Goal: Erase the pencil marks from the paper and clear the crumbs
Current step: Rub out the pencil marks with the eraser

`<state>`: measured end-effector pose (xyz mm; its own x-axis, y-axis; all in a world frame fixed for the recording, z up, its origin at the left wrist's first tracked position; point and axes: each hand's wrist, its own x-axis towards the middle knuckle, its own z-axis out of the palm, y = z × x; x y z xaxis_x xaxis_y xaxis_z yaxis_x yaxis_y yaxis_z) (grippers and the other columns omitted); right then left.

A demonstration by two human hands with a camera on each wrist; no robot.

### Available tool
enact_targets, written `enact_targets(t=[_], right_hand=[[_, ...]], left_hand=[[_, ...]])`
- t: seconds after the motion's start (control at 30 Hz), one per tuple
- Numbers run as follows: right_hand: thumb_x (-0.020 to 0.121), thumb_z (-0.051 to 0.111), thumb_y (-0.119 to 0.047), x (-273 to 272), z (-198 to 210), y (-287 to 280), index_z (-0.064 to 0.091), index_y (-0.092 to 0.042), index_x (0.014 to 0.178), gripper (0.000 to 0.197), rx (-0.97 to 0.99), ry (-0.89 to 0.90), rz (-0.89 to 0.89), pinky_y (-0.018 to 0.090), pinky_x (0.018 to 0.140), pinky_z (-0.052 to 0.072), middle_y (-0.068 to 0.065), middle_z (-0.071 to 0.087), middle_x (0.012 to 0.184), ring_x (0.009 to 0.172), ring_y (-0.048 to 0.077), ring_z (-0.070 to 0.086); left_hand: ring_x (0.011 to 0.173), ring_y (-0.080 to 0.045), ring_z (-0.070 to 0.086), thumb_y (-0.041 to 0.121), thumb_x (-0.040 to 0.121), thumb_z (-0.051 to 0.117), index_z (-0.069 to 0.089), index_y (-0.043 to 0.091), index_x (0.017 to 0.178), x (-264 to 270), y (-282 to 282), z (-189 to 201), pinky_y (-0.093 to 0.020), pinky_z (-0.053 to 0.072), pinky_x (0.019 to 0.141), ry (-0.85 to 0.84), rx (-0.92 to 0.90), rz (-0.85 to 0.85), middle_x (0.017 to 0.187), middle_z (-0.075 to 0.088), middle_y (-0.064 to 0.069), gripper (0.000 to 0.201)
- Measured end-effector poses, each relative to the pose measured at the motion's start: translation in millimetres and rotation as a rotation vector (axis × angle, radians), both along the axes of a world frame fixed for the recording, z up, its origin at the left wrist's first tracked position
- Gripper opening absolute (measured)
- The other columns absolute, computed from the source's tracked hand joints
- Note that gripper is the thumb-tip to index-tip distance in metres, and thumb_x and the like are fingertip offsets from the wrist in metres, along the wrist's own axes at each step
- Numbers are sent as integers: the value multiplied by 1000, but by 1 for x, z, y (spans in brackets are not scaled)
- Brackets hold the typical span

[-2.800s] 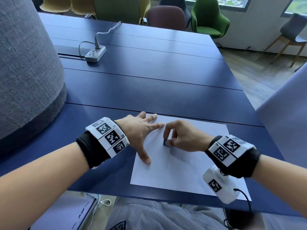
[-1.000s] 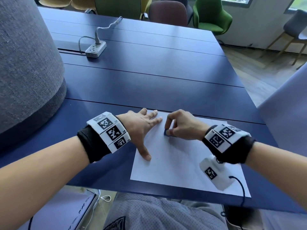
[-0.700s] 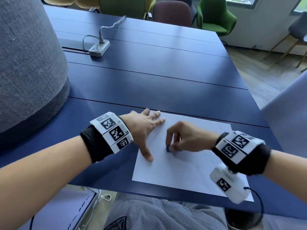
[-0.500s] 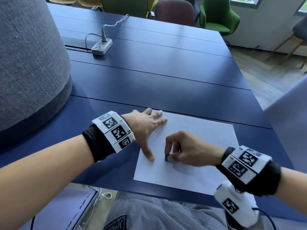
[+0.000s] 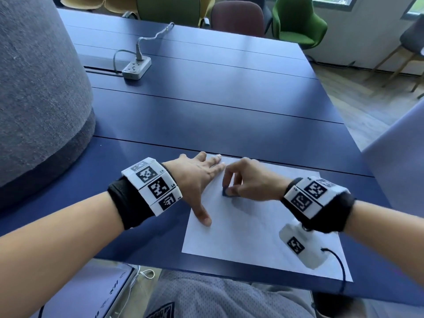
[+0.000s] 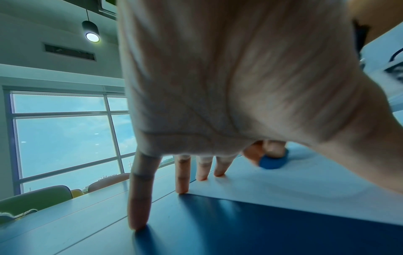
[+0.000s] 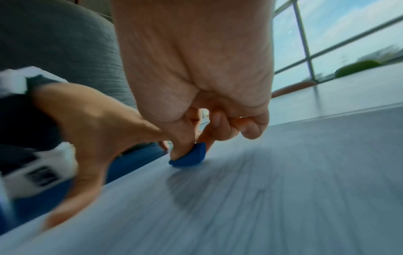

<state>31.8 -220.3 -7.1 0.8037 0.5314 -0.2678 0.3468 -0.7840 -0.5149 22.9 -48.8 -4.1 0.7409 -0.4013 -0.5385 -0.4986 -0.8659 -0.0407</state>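
Note:
A white sheet of paper (image 5: 252, 230) lies at the near edge of the blue table (image 5: 206, 115). My left hand (image 5: 197, 180) lies spread on the sheet's left edge, fingers straight, thumb (image 5: 203, 216) pressing the paper. My right hand (image 5: 243, 182) pinches a small blue eraser (image 5: 226, 192) between thumb and forefinger, with its bottom touching the paper. In the right wrist view the eraser (image 7: 191, 157) rests on the blurred paper (image 7: 261, 198). From the left wrist, the eraser (image 6: 273, 161) sits beyond my straight left fingers (image 6: 182, 174). Pencil marks and crumbs are too faint to make out.
A grey power strip (image 5: 136, 68) with its cable lies far back on the table. A large grey fabric-covered round form (image 5: 34, 88) stands at the left. Chairs (image 5: 298, 21) line the far side. A pale panel (image 5: 397, 161) rises at the right edge.
My right hand has rubbed the eraser back and forth over the paper: nearer to me half a second ago, now farther away again, next to my left fingers. My left hand stays put.

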Motion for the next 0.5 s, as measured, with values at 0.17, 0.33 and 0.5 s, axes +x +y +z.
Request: enact_targets(t=[0.17, 0.33, 0.5], right_hand=[[78, 73, -17, 25, -8, -1, 70, -18, 81, 5, 80, -87, -154, 20, 59, 40, -9, 58, 64, 57, 1, 51], [77, 75, -14, 24, 1, -7, 70, -23, 75, 10, -15, 43, 25, 10, 47, 36, -10, 58, 59, 47, -1, 50], [80, 74, -16, 46, -2, -15, 69, -20, 78, 6, 26, -74, -101, 18, 57, 38, -8, 56, 66, 58, 1, 50]], left_hand=[[142, -20, 8, 78, 54, 73, -8, 21, 155, 1, 1, 0, -47, 32, 104, -7, -11, -5, 161, -4, 8, 141], [145, -21, 2, 75, 55, 75, -8, 21, 155, 0, 0, 1, -49, 30, 107, 11, -10, 9, 162, -8, 7, 141], [144, -21, 4, 75, 55, 75, -7, 21, 155, -1, 0, 2, -48, 32, 106, 4, -8, 3, 162, -7, 7, 140]])
